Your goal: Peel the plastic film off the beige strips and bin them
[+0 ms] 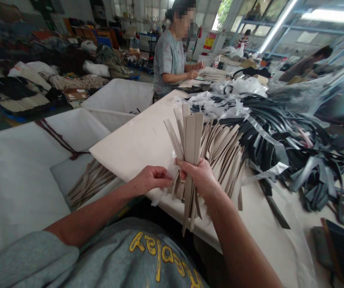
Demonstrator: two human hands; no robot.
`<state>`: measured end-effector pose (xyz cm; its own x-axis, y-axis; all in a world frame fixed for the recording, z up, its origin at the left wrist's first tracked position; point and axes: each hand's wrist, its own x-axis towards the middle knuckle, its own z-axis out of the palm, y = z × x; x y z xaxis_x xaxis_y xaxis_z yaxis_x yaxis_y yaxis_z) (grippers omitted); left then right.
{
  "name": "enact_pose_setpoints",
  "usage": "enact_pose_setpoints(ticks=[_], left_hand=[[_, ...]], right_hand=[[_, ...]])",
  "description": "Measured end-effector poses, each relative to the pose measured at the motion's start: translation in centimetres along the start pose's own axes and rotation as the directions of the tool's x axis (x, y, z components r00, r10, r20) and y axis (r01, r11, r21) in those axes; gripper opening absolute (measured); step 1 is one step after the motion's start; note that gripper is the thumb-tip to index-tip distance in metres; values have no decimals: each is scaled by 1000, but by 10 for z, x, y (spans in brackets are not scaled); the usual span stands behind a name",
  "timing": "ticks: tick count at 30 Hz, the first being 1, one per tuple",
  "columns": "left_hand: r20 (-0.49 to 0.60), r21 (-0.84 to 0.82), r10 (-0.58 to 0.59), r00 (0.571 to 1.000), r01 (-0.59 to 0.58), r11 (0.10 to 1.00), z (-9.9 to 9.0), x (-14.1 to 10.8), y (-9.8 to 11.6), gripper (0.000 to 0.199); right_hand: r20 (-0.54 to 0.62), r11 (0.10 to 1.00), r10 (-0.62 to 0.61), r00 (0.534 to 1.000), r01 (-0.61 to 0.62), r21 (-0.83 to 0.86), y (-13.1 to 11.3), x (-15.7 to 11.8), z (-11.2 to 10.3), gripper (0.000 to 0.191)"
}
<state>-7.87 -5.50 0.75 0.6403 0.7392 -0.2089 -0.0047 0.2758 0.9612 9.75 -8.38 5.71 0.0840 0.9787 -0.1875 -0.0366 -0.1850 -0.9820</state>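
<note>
Several beige strips clasped in right hand, by the tabletop's near edge | left hand pinching clear film | strip pile just beside

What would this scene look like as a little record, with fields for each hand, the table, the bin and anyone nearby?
Left hand: the left hand pinches translucent film beside the bundle
Right hand: the right hand grips a bundle of beige strips, upper ends fanned out
Table: pale tabletop with a pile of beige strips and, farther right, tangled black strips
Bin: white bin left of the table, more beige strips inside
Nearby: co-worker in a grey shirt, farther along the table
</note>
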Motion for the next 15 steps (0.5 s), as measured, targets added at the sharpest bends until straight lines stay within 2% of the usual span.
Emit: enact_pose_setpoints(ticks=[5,8,15], left_hand=[[108,72,-89,990,82,994,5,-7,-12,23],[152,102,-100,983,85,991,7,-12,-17,23],[113,86,-107,988,97,992,13,-16,-15,18]], right_hand=[[-96,998,-59,994,55,-38,-1,-1,-2,30],[-125,995,-93,988,87,-49,-1,-2,-1,29],[-142,991,-125,982,117,-64,-3,-4,2,26]])
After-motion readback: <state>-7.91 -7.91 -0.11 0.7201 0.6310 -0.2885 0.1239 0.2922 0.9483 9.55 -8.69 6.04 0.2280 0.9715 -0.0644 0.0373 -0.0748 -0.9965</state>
